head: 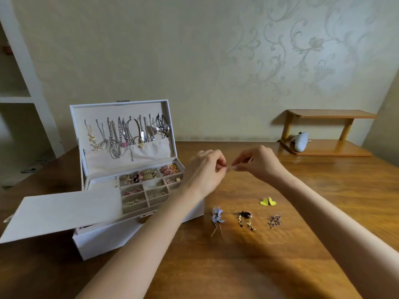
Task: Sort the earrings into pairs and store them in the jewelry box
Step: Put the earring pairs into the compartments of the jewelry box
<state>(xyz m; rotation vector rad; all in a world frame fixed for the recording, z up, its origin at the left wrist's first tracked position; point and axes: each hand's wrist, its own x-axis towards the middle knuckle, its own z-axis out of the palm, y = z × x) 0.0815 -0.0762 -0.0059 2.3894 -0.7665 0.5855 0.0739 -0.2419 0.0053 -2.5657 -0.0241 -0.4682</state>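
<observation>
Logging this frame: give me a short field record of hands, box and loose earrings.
hands: left hand and right hand meet above the table, both pinching a tiny item, too small to identify
jewelry box: open, lid upright with necklaces hanging, compartments partly filled
loose on table: yellow heart earrings, blue flower earrings, black-and-gold earrings, pink earrings, in four separate groups
background: wooden shelf by the wall

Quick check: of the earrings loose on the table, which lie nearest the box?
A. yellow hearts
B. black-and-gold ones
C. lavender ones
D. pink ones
C: the lavender earrings are the leftmost group on the table, next to the front corner of the box.
</observation>
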